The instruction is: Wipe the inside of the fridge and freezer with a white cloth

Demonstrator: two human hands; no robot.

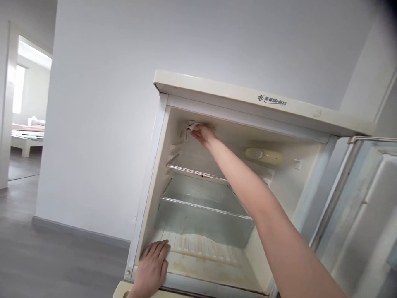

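Note:
My right hand [203, 134] is closed on a whitish cloth [191, 127], pressed into the upper left back corner of the open refrigerator [223, 93]. That forearm reaches across the interior and hides part of the shelves. At the lower left front of the compartment, my left hand [152, 265] lies palm down with its fingers laid out on the bottom edge. Two glass shelves, an upper one [198, 171] and a lower one [204, 203], span the inside. Yellowish stains mark the compartment floor [198, 265].
The refrigerator door [366, 215] stands open on the right. A yellowish lamp and dial housing [263, 155] sits at the interior's upper right. Behind the refrigerator is a pale wall [102, 124]; grey floor [74, 260] and a doorway lie to the left.

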